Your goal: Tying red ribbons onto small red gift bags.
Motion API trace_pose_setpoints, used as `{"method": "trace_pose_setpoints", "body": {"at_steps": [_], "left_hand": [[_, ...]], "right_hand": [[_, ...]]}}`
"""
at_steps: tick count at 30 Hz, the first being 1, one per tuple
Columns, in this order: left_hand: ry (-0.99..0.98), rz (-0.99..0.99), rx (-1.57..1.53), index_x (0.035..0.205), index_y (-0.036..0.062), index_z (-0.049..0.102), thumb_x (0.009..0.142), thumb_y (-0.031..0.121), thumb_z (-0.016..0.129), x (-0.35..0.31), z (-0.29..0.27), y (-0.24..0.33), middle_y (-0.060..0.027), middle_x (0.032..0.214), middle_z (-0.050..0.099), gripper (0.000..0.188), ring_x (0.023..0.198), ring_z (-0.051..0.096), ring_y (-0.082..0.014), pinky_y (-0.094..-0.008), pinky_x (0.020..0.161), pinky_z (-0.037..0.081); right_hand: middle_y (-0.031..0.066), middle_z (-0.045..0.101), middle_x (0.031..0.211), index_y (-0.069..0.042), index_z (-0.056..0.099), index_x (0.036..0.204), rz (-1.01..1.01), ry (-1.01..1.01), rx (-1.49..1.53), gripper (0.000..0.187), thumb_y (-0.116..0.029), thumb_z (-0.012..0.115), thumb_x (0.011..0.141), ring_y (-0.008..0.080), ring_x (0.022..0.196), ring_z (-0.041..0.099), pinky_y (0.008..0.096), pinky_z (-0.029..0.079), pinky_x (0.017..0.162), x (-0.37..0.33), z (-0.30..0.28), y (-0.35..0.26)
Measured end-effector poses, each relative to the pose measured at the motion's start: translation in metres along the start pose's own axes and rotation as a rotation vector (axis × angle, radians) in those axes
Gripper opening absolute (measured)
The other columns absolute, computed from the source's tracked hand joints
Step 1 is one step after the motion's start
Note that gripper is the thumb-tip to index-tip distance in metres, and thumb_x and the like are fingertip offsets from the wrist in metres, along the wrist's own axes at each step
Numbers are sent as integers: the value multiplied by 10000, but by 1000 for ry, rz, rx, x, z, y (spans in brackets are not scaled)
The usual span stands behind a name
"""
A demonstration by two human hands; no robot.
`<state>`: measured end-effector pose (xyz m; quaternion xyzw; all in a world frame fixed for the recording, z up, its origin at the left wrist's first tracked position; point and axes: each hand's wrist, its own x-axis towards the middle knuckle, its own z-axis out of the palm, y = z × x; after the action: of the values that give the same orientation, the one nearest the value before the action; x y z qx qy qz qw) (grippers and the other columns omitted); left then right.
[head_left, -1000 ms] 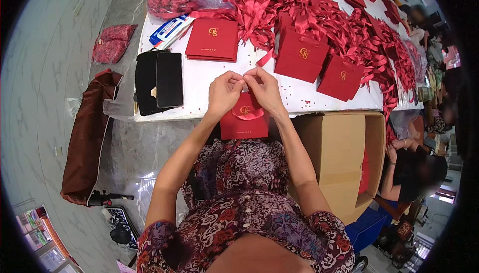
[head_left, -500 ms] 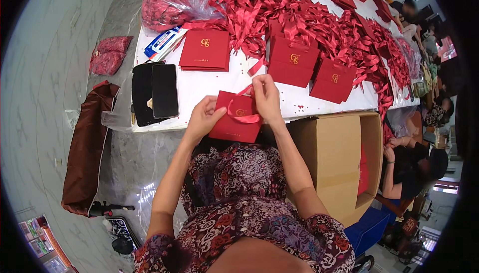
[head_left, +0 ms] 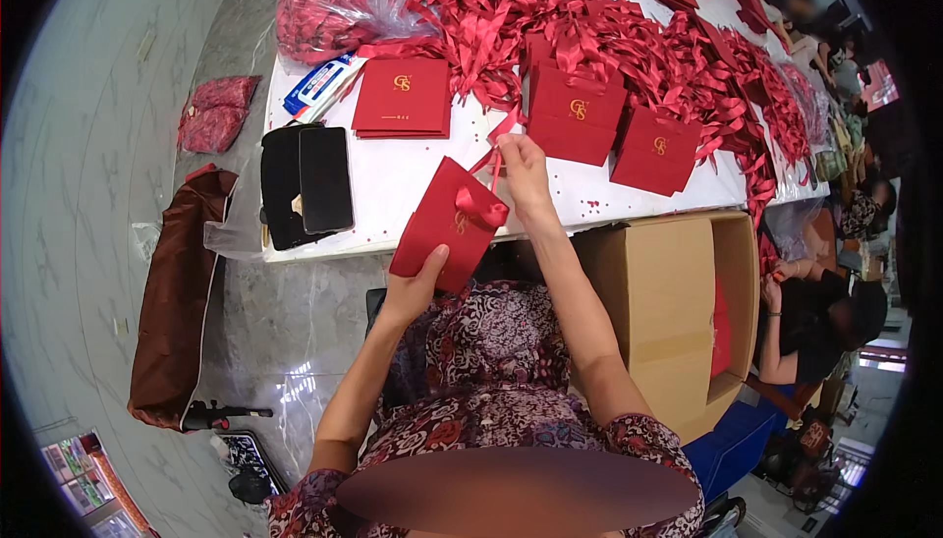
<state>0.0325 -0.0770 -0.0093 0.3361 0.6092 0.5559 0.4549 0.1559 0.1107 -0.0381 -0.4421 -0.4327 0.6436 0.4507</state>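
A small red paper gift bag [head_left: 432,228] with gold print is tilted in front of my body, just off the table's near edge. My left hand [head_left: 417,283] grips its lower part, the thumb across the front and the other fingers behind. Above the bag's upper right corner, my right hand [head_left: 526,169] pinches a red ribbon [head_left: 496,169] threaded at the bag's top. A ribbon loop [head_left: 481,206] hangs over the front of the bag. Beyond my right hand lies a large heap of red ribbons [head_left: 580,22].
Stacks of red bags [head_left: 401,96] [head_left: 575,111] [head_left: 656,150] lie on the white table [head_left: 383,174]. Left are a black phone [head_left: 325,179] on a dark pouch and a wipes pack [head_left: 322,84]. An open cardboard box [head_left: 658,312] stands at my right. Other people work along the table's right side.
The bag has turned clockwise and its top leans right. My left hand has moved from the bag's upper left side to its lower part. My right hand has shifted slightly with the ribbon.
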Motion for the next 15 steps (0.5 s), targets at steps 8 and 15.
{"method": "trace_pose_setpoints", "body": {"at_steps": [8,15], "left_hand": [[12,24,62,1329,-9,526,979,105,583,-14,-14,12,-76,1196,633,373,1128,553,-150,-301,976,430],[11,619,786,1359,52,530,812,-9,628,18,-21,39,-159,1293,568,559,1174,538,-340,-414,1010,403]], "right_hand": [[45,642,767,-12,627,1006,-191,69,-215,210,-214,568,996,127,691,615,280,504,616,17,-11,-2],[207,648,923,-30,629,1006,-528,74,-1168,175,-171,626,902,424,797,651,496,519,675,14,-8,-14]]}}
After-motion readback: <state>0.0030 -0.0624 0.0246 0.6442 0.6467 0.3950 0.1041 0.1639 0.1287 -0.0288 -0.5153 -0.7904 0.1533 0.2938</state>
